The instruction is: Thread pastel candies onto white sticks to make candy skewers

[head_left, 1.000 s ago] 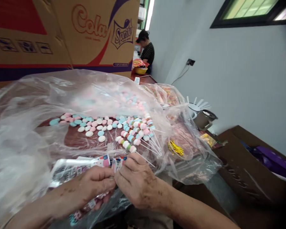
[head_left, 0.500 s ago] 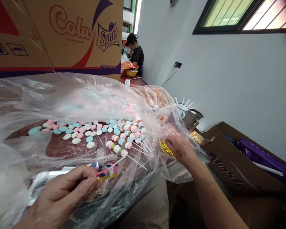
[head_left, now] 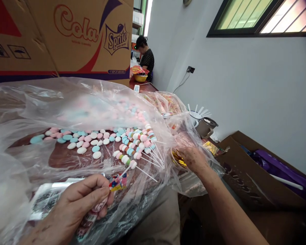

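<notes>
In a pinch, my left hand (head_left: pixel 85 199) holds the gathered neck of a printed candy wrapper (head_left: pixel 118 182), with a white stick poking out of it. Part of the wrapped candy shows pinkish below my fingers. My right hand (head_left: pixel 192 158) is closed over a bunch of gold twist ties (head_left: pixel 178 158) in a clear container; its fingertips are partly hidden. Between the hands lie several marshmallow skewers (head_left: pixel 126 159), sticks pointing right. Loose pink, white and blue candies (head_left: pixel 86 139) spread to their left, partly under clear plastic sheeting (head_left: pixel 66 92).
A large cardboard box (head_left: pixel 61 41) stands at the back left. Two mugs (head_left: pixel 206 127) are at the right, one holding white sticks. An open carton (head_left: pixel 244 177) with purple material sits at the lower right. Another person (head_left: pixel 146 58) sits at the table's far end.
My left hand has shifted slightly right and turned, showing more of the wrapped candy below it. My right hand has moved slightly right and down at the gold twist ties.
</notes>
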Action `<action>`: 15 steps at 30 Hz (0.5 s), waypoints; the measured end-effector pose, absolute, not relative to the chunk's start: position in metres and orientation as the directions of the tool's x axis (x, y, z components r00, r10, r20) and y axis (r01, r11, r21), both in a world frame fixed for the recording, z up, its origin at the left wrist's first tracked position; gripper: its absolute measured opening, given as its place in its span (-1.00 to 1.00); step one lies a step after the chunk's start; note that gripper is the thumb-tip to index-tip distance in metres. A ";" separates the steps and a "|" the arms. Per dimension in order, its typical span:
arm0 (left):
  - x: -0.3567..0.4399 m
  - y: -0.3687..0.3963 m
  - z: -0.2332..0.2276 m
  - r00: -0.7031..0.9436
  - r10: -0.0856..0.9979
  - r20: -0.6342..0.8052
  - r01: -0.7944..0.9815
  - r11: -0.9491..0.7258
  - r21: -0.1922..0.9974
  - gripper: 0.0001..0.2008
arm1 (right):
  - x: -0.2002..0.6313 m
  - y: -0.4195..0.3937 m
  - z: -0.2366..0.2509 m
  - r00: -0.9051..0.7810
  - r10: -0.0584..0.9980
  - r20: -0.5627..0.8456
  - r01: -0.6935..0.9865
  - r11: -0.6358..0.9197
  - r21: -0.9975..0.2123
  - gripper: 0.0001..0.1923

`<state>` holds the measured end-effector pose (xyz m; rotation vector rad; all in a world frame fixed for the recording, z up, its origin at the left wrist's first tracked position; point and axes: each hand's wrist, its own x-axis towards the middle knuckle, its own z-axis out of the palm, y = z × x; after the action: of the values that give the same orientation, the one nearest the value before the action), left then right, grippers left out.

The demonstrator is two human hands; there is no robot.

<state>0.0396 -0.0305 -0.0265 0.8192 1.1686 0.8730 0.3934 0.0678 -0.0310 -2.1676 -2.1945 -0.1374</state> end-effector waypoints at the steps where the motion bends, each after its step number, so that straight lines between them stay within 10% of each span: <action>1: 0.040 -0.030 -0.025 0.163 0.889 -0.427 -0.143 0.450 0.882 -0.63 | 0.394 0.068 -0.031 -0.003 0.995 0.102 1.000 0.000 0.030 -0.75; 9: 0.046 -0.028 -0.017 0.190 0.884 -0.428 -0.230 0.464 0.856 -0.61 | 0.390 0.058 -0.015 0.083 0.947 0.311 0.995 -0.061 -0.078 -0.68; 15: 0.062 -0.023 -0.020 0.229 0.905 -0.359 -0.331 0.419 0.846 -0.62 | 0.297 0.021 -0.017 -0.051 0.903 0.428 0.563 0.379 -0.734 -0.80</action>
<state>0.0620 -0.0234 -0.0205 0.7135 0.9874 0.9575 0.2967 0.0208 -0.0171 -1.2964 -1.7318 0.4695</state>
